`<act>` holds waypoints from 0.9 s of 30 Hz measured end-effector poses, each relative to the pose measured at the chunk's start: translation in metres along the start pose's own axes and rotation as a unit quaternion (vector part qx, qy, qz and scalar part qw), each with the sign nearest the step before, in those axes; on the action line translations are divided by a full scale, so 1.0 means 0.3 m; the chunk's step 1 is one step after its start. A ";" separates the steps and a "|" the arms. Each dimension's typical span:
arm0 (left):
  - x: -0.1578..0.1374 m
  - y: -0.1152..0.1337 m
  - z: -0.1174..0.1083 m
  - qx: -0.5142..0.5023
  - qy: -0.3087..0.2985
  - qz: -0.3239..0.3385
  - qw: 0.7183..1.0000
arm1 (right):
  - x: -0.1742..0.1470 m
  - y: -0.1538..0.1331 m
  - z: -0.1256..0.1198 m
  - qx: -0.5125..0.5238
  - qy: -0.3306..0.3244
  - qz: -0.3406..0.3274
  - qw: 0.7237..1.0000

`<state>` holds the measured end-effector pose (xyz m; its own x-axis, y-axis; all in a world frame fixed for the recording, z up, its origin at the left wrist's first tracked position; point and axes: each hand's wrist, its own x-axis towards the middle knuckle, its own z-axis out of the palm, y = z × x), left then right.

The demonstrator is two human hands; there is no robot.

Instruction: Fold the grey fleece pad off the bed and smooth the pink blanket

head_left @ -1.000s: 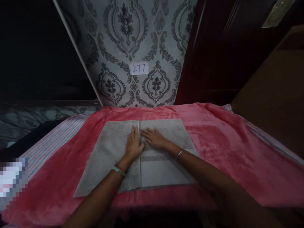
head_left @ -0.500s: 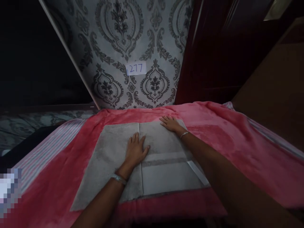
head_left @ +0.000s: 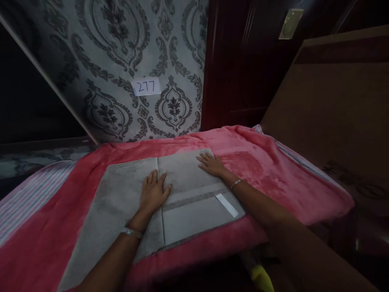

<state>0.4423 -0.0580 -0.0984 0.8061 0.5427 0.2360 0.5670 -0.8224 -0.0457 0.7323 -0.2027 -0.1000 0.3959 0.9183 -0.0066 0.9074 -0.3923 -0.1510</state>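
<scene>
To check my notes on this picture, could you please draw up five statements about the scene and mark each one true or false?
1. The left hand lies palm down on the soft grey fabric sheet. True.
2. The right hand is raised well clear of that sheet. False: it rests near the sheet's far right corner.
3. The short white rectangular strip lies on the left half of the sheet. False: it lies on the right half.
4. The small white paper label on the grey damask-patterned wallpaper reads 277. True.
5. The plush red-and-pink blanket lies beneath the sheet. True.
</scene>
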 end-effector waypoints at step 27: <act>0.007 -0.016 -0.045 -0.164 0.024 -0.040 0.985 | -0.413 0.135 0.132 0.056 0.136 0.087 0.985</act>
<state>0.4391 -0.0553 -0.0845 0.7477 0.6054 0.2728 0.5365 -0.7929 0.2891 0.7145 -0.3302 -0.1445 0.5817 0.7830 0.2203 0.8068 -0.5208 -0.2790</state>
